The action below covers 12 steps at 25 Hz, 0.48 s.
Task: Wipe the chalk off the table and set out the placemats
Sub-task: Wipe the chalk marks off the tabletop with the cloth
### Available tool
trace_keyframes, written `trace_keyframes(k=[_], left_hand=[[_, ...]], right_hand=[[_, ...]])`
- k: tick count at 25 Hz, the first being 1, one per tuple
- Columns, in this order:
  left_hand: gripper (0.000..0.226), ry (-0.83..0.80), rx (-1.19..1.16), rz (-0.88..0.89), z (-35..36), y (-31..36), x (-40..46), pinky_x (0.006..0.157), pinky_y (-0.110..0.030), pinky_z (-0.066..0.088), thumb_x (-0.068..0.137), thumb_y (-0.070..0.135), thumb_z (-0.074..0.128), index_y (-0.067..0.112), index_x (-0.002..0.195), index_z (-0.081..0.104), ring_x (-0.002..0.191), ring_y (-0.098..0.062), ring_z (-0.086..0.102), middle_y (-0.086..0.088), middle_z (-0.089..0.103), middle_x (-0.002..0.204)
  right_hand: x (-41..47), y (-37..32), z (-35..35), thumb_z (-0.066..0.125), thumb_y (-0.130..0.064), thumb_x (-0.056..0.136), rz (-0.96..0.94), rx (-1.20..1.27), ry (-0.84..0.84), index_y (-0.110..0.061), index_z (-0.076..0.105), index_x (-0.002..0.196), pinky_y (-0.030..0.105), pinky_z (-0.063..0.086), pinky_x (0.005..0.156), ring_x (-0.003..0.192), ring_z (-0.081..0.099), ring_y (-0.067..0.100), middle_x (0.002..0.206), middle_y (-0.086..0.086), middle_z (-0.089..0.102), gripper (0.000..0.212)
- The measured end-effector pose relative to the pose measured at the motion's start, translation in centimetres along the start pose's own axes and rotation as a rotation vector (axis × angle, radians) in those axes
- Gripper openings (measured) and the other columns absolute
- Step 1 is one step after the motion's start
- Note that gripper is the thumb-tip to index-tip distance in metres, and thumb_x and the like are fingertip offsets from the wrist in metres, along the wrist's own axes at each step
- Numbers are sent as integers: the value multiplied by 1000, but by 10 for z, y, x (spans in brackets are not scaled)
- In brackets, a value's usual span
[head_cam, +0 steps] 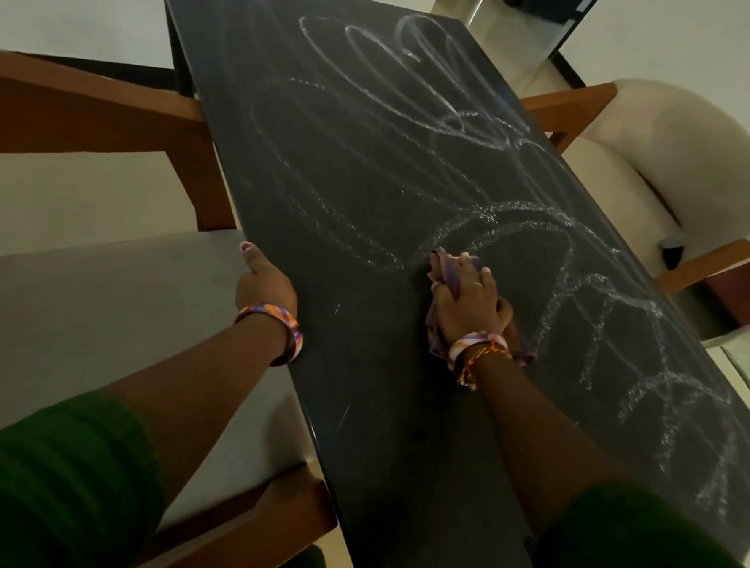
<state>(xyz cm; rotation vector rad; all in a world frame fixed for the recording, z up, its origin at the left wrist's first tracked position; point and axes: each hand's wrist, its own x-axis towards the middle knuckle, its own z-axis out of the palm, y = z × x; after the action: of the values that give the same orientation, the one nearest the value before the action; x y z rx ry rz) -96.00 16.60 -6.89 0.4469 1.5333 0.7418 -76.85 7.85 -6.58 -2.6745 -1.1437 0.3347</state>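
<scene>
Right hand point(466, 298): laid on a bunched purple cloth point(442, 270), which is pressed against the table point(356, 414). The fingers are spread over the cloth, and part of the fabric is gathered under the palm, with an end showing beside the wrist. A ring is seen on one finger. A patterned bangle and a knotted thread are worn at the wrist.

Left hand point(263, 279): placed at the left edge of the table, with the thumb point(248, 252) raised along the rim. The fingers are hidden below the edge, so whether the edge is gripped cannot be told. A patterned bangle point(274, 328) is worn at this wrist too. Green sleeves point(45, 483) are seen on both arms at the bottom of the view.

Table: a dark, long top, seen from one end. Chalk marks point(418, 124) are drawn over it in white loops and scribbles, thickest across the middle, the far end and the right side. The strip nearest the person, between the two arms, is shown mostly dark, with only a few faint streaks. The cloth is held at the border between this darker strip and the loops.

Chairs: a wooden-framed seat point(90, 108) with a pale cushion is set at the left of the table. A cream padded armchair point(688, 162) with wooden arms is set at the right.
</scene>
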Motion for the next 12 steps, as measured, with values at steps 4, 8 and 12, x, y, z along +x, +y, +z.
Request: trace_keyframes(k=[4, 8, 12], left_hand=[[51, 6, -34, -49, 1, 2, -5, 50, -18, 30, 98, 51, 23, 13, 115, 53, 56, -8, 39, 1, 41, 67], [59, 26, 29, -47, -1, 7, -11, 49, -18, 27, 98, 51, 20, 7, 124, 50, 55, -8, 36, 1, 39, 66], [50, 38, 46, -40, -1, 9, -15, 49, -19, 27, 98, 51, 19, 12, 84, 47, 55, -9, 36, -1, 38, 65]], right_hand=[[-76, -41, 24, 41, -39, 95, -490, -28, -147, -38, 22, 148, 42, 2, 113, 145, 0, 11, 158, -14, 12, 56], [-40, -19, 19, 41, -40, 95, -452, -59, -116, -39, 24, 147, 38, 4, 114, 145, 5, 8, 157, -14, 16, 55], [-1, -16, 6, 39, -39, 97, -20, 34, -4, -33, 21, 149, 48, 7, 115, 146, 7, 15, 158, -9, 17, 55]])
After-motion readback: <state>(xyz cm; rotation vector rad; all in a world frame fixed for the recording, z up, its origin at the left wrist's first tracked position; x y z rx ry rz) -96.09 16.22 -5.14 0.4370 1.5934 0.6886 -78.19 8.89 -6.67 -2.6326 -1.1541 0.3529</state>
